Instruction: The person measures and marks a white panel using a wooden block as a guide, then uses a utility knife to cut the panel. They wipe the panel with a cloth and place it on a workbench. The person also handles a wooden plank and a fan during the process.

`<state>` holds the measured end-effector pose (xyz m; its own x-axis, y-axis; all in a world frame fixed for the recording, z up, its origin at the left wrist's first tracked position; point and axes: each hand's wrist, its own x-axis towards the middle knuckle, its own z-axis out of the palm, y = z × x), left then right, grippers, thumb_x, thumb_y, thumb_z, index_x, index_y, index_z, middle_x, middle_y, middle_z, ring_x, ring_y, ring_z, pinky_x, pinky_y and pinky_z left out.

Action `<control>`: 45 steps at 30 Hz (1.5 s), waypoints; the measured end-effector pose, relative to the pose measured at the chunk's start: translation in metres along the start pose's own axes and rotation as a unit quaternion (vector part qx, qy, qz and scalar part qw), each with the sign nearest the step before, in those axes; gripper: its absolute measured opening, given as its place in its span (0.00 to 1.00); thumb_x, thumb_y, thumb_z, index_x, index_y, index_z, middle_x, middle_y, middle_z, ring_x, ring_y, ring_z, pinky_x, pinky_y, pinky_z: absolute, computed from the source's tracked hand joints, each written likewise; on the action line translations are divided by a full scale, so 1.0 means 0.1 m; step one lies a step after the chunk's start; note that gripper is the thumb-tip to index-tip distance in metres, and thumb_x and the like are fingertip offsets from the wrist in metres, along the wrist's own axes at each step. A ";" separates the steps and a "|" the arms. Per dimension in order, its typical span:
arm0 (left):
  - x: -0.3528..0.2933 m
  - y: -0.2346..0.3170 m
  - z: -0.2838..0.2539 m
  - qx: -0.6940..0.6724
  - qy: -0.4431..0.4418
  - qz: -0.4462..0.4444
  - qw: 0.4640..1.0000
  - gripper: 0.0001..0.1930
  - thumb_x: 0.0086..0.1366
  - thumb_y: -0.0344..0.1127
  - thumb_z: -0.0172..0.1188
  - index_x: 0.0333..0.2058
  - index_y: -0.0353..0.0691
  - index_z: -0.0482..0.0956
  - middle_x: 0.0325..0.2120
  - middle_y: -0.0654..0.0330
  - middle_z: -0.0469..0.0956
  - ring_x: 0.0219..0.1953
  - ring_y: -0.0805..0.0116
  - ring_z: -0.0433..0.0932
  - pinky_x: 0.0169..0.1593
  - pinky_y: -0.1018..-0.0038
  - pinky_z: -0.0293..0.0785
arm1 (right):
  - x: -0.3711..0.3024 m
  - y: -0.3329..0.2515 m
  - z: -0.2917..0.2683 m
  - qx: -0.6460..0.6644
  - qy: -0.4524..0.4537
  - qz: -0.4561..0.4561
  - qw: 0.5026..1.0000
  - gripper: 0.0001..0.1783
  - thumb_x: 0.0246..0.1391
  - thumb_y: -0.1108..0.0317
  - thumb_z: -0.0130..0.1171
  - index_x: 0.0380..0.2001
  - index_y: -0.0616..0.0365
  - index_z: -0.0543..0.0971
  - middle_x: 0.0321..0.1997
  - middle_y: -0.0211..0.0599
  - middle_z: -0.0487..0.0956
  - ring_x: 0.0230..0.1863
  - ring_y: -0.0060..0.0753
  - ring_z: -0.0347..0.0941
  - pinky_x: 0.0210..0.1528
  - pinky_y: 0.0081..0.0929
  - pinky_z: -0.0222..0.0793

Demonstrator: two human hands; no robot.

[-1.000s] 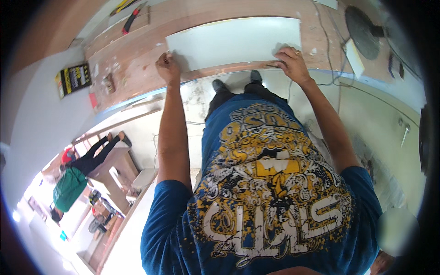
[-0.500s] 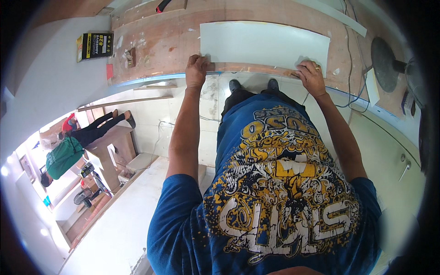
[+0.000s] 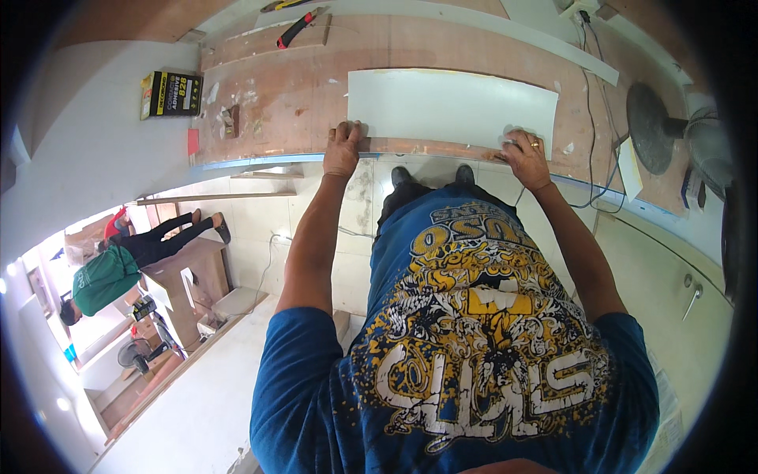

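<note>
A white rectangular sheet [image 3: 452, 104] lies on the stained wooden worktable [image 3: 268, 103], its long near side close to the table's front edge. At its near left corner is my left hand [image 3: 344, 148], fingers curled and closed, with a small dark end showing beside them. My right hand [image 3: 527, 159] is at the near right corner, fingers bent and pressed together; a small dark bit shows by the fingertips. A narrow brown strip [image 3: 430, 148] runs between the hands along the sheet. Whether it is a loose piece or the table edge I cannot tell.
A red-and-black utility knife [image 3: 298, 28] lies at the far side. On the left stands a yellow-and-black box [image 3: 172, 95]. Cords [image 3: 594, 118] and a fan's round base [image 3: 652, 130] are on the right. A person in green [image 3: 105, 278] is far left, beside a wooden cabinet.
The view has shifted, so the table and sheet appear lower in the picture. Both hands stay at the sheet's near corners, with little visible change in their grip.
</note>
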<state>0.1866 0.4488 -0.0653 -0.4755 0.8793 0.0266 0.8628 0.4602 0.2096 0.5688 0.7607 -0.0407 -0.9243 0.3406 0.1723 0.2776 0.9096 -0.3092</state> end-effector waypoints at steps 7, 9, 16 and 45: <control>0.54 0.25 -0.46 -0.161 0.075 -0.025 0.984 0.26 0.63 0.28 0.59 0.61 0.42 0.74 0.58 0.41 0.70 0.60 0.39 0.70 0.58 0.55 0.74 | 0.28 -0.05 -0.09 0.083 0.008 0.045 0.996 0.16 0.58 0.62 0.65 0.46 0.58 0.82 0.59 0.40 0.74 0.63 0.49 0.68 0.62 0.50 0.64; 0.93 0.07 -0.28 -0.257 0.145 -0.044 0.955 0.24 0.63 0.27 0.59 0.59 0.41 0.76 0.57 0.41 0.71 0.58 0.39 0.72 0.58 0.55 0.74 | 0.47 -0.15 0.00 0.089 -0.014 0.044 0.995 0.16 0.58 0.64 0.63 0.47 0.58 0.82 0.60 0.41 0.74 0.64 0.49 0.68 0.62 0.49 0.65; 1.69 -0.44 0.01 -0.248 0.059 -0.047 0.966 0.16 0.61 0.28 0.63 0.49 0.39 0.82 0.44 0.44 0.81 0.47 0.43 0.81 0.53 0.58 0.77 | 0.61 -0.27 -0.04 0.091 -0.045 0.044 0.994 0.16 0.56 0.67 0.64 0.48 0.59 0.82 0.60 0.41 0.74 0.64 0.49 0.69 0.62 0.48 0.66; 2.02 -0.61 -0.10 -0.398 -0.102 -0.147 0.900 0.11 0.58 0.20 0.55 0.36 0.33 0.85 0.27 0.59 0.82 0.27 0.74 0.79 0.32 0.74 0.77 | 0.69 -0.19 -0.03 0.109 -0.052 0.076 0.990 0.12 0.53 0.73 0.63 0.42 0.59 0.83 0.58 0.40 0.76 0.59 0.50 0.73 0.60 0.48 0.69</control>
<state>0.0359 0.5974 -0.0633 -0.5520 0.7754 -0.3067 0.2699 0.5142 0.8141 0.5008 0.7679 -0.0204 -0.9017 0.4321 0.0145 0.3621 0.7730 -0.5209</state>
